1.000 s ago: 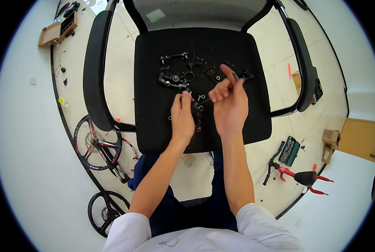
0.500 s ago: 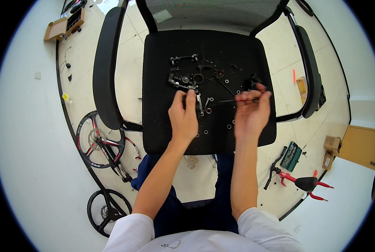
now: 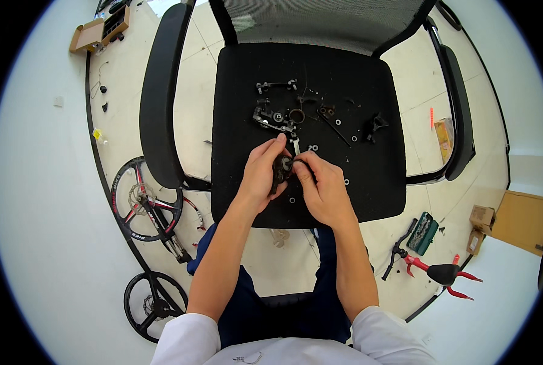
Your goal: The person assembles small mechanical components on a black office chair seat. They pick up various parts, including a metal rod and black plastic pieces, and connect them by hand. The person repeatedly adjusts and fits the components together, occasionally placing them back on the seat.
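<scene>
Near the front of the black chair seat (image 3: 247, 194), both hands meet at a small dark metal bicycle part. My left hand (image 3: 260, 173) is closed around this dark metal part (image 3: 280, 171), which has a round lighter centre. My right hand (image 3: 323, 182) pinches a thin dark tool whose end meets the part; most of the tool is hidden by the fingers. Just beyond my left hand lies a dark and silver linkage (image 3: 273, 121), close to a round ring (image 3: 296, 116). A silver flat piece (image 3: 296, 146) shows behind the fingertips.
A small silver arm (image 3: 276, 86), a long black bolt (image 3: 338, 131), a black bracket (image 3: 375, 126) and several washers lie on the seat. Armrests (image 3: 161, 97) flank it. Wheels (image 3: 147, 198), a green toolbox (image 3: 423, 233) and a red-and-black frame (image 3: 427, 266) rest on the floor.
My right hand has moved left and nearer to me, bringing the thin tool to the part. My left hand has turned and now holds the dark metal part in sight.
</scene>
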A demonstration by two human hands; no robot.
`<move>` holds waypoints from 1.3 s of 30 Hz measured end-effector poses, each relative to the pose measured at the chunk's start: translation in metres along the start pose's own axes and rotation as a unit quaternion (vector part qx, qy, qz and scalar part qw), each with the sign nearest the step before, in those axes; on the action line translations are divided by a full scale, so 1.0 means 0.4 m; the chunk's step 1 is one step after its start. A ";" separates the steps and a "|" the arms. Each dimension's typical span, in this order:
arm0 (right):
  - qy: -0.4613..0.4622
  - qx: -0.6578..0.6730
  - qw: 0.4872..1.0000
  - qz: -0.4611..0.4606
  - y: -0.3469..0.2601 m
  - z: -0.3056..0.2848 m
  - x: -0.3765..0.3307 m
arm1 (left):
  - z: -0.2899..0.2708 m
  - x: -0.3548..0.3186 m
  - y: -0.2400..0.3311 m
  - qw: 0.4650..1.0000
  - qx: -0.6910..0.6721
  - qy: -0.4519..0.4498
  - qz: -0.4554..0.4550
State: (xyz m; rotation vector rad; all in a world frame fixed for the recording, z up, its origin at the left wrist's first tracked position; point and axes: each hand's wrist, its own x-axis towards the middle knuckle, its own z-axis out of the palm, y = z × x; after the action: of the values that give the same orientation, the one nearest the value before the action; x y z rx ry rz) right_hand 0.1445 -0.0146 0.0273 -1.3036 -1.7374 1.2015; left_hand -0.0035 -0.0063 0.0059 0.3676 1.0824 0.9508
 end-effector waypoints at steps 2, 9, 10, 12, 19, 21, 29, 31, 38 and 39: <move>0.005 -0.030 0.999 -0.027 0.002 0.005 0.000 | 0.003 0.004 0.003 1.000 -0.010 -0.006 -0.021; 0.019 -0.141 0.981 -0.132 0.027 0.005 0.004 | -0.028 0.002 0.007 0.996 -0.005 -0.026 -0.089; 0.008 -0.147 0.983 -0.113 0.025 0.014 -0.010 | -0.033 0.000 0.003 0.996 -0.002 -0.032 -0.086; 0.000 -0.172 0.981 -0.093 0.016 0.014 -0.009 | -0.028 -0.005 0.014 0.995 0.017 -0.014 -0.101; -0.044 -0.225 0.966 -0.115 0.005 -0.007 0.000 | -0.047 0.003 0.012 0.986 0.024 -0.091 -0.136; -0.043 -0.232 0.963 -0.131 0.010 -0.010 -0.004 | -0.048 -0.006 0.013 0.984 0.021 -0.091 -0.155; -0.027 -0.156 0.984 -0.082 0.044 0.034 -0.011 | -0.036 0.000 0.000 0.994 0.029 -0.034 -0.104; -0.008 -0.161 0.984 -0.069 0.050 0.041 -0.015 | -0.033 0.000 0.003 0.995 0.033 -0.024 -0.091; 0.003 -0.174 0.981 -0.080 0.070 0.052 -0.015 | -0.032 -0.009 -0.008 0.998 0.022 0.012 -0.061; -0.001 -0.179 0.981 -0.077 0.068 0.054 -0.016 | -0.032 -0.012 -0.012 0.998 0.022 0.026 -0.058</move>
State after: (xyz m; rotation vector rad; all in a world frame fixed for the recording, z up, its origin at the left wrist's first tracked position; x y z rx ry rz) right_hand 0.1372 -0.0246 -0.0057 -1.3351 -2.0836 0.8271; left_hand -0.0130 -0.0153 -0.0002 0.3140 1.1624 0.8382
